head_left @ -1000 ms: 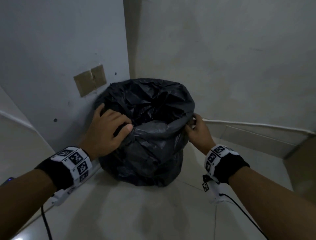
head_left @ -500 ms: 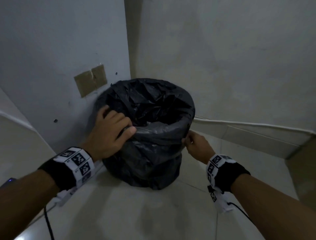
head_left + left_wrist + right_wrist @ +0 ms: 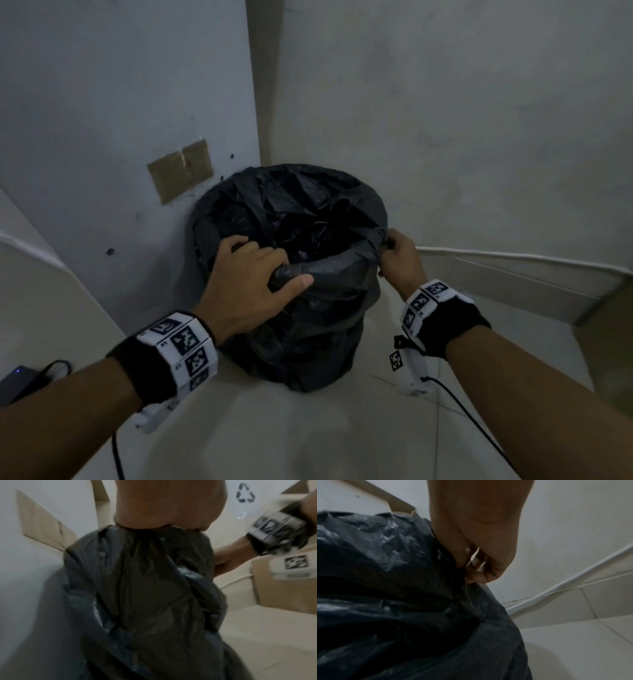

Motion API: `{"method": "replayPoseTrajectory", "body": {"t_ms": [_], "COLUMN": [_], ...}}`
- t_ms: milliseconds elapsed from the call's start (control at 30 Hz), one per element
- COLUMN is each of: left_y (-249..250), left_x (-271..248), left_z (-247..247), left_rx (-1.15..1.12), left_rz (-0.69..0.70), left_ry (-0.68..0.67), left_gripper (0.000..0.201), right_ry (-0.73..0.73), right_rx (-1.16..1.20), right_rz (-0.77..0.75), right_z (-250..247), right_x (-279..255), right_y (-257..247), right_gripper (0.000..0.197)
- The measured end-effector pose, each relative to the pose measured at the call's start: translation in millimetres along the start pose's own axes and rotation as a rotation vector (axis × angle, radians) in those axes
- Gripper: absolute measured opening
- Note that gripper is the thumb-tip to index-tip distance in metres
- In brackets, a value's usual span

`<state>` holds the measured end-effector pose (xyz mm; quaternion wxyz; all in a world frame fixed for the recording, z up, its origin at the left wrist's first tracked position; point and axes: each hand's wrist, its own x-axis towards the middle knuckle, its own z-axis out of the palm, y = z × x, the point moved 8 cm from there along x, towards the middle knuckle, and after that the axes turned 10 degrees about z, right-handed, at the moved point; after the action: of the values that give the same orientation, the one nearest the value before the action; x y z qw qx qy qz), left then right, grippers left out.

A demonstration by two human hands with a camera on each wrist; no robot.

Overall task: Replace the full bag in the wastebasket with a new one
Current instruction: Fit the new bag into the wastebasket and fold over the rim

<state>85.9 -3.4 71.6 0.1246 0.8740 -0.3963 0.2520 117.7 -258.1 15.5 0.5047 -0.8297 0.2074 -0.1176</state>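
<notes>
Head view: stood at frame centre, in the wall corner, the wastebasket [image 3: 301, 359] under its black bag [image 3: 325, 308]; left hand [image 3: 246, 291] curled over the near rim fold, right hand [image 3: 399, 260] pinching the right edge

Left wrist view: gathered film under the palm

Right wrist view: fingers [image 3: 476, 577] clamped on plastic

Seemingly freeing the bag's overhang from the rim; next, gathering and lifting evenly

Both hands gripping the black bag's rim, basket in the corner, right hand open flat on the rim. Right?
Not quite: the right hand isn't flat. The right wrist view shows its fingers curled, pinching the black bag at the rim. The left hand grips the rim too, in the corner.
</notes>
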Motion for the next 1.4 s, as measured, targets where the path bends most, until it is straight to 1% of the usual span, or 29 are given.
{"method": "replayPoseTrajectory", "body": {"t_ms": [67,100,133,200,267,333,400,467,500,567,600,633,667,700,733,767,833,900,1000,1067,1133,1167,1233,1267,1300,1333,1367,1400], "left_y": [-5,-8,-11,-20,-24,-28,-35,-43,-46,-49,-49,-47,-43,-38,-33,-27,-17,-13,-17,-20,-25,-28,-35,-38,-41,-43,-44,-46], "left_x": [-2,-3,-3,-4,-7,-9,-13,-17,-19,-22,-23,-22,-22,-21,-20,-19,-17,-13,-14,-16,-17,-17,-18,-17,-17,-17,-16,-16], "left_z": [-2,-2,-3,-5,-6,-6,-8,-11,-13,-15,-16,-17,-18,-18,-17,-15,-7,-3,0,-1,-5,-7,-10,-11,-12,-13,-13,-12], "left_rx": [0.021,0.024,0.023,0.01,-0.005,-0.005,0.002,0.004,0.006,0.01,0.007,-0.001,-0.014,-0.03,-0.052,-0.079,-0.113,-0.101,-0.07,-0.056,-0.069,-0.069,-0.056,-0.052,-0.058,-0.064,-0.063,-0.062], "left_rz": [0.022,0.033,0.041,0.062,0.109,0.157,0.184,0.195,0.199,0.204,0.203,0.202,0.2,0.196,0.183,0.166,0.132,0.098,0.067,0.074,0.102,0.126,0.177,0.192,0.193,0.187,0.179,0.168], "left_ry": [0.002,0.001,-0.003,-0.018,-0.022,-0.024,-0.028,-0.031,-0.032,-0.04,-0.043,-0.045,-0.043,-0.041,-0.049,-0.065,-0.093,-0.078,-0.074,-0.079,-0.069,-0.063,-0.06,-0.055,-0.047,-0.037,-0.025,-0.018], "left_gripper": [0.049,0.05,0.051,0.052,0.049,0.05,0.055,0.055,0.053,0.049,0.047,0.045,0.044,0.043,0.044,0.045,0.05,0.053,0.05,0.045,0.041,0.041,0.046,0.048,0.05,0.052,0.053,0.054], "right_ry": [0.01,0.001,-0.014,-0.066,-0.095,-0.086,-0.068,-0.073,-0.105,-0.255,-0.301,-0.29,-0.237,-0.177,-0.137,-0.128,-0.169,-0.153,-0.034,-0.018,-0.024,-0.047,-0.131,-0.136,-0.088,0.019,0.144,0.218], "right_rx": [0.016,0.004,-0.028,-0.109,-0.1,-0.022,0.026,-0.028,-0.089,-0.177,-0.204,-0.211,-0.17,-0.092,-0.014,0.049,0.072,0.0,-0.087,-0.141,-0.259,-0.343,-0.468,-0.5,-0.52,-0.517,-0.479,-0.42], "right_rz": [-0.104,-0.159,-0.213,-0.261,-0.246,-0.204,-0.145,-0.115,-0.09,0.026,0.082,0.127,0.165,0.195,0.211,0.223,0.211,0.159,0.059,-0.027,-0.107,-0.105,0.007,0.054,0.051,0.006,-0.073,-0.17], "right_z": [-3,-6,-7,-7,-7,-5,-1,3,5,11,11,6,-1,-10,-15,-16,-9,-1,3,2,-3,-6,-16,-24,-33,-45,-56,-61], "right_x": [-9,-12,-14,-18,-22,-27,-33,-36,-37,-41,-41,-38,-34,-30,-24,-21,-19,-15,-7,-8,-12,-13,-17,-17,-16,-15,-14,-17], "right_y": [-11,-16,-19,-18,-9,-2,9,23,30,44,47,46,43,38,32,25,12,6,5,5,8,13,29,33,29,18,1,-21], "right_gripper": [0.022,0.027,0.027,0.015,0.008,0.005,0.013,0.022,0.024,0.021,0.018,0.015,0.013,0.015,0.021,0.025,0.023,0.02,0.017,0.015,0.014,0.014,0.02,0.023,0.021,0.018,0.022,0.028]}}
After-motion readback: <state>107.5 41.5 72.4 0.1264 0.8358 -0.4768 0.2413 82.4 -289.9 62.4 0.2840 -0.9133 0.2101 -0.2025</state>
